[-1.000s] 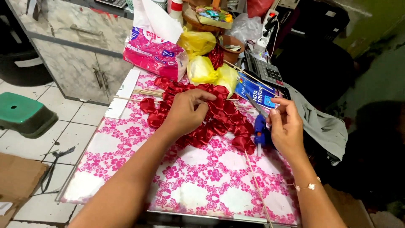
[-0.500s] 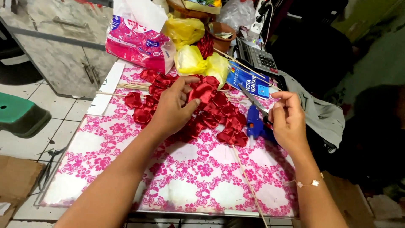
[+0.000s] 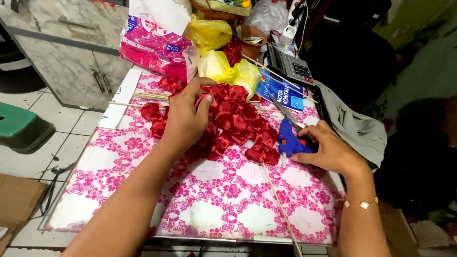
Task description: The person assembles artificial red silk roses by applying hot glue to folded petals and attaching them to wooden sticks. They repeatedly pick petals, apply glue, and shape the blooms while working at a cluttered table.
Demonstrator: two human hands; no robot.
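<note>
At the far half of the flower-patterned worktop, a left hand presses half-curled into a heap of red satin petals, pinching a piece, while the right hand closes around a blue glue gun.

Head view: picking well likely means lifting one petal clear, nozzle kept off the pile. Scissors lie just behind the gun; a thin wooden skewer runs toward the near edge, others by the left edge. Yellow bags, a pink packet and a calculator crowd the far edge.
</note>
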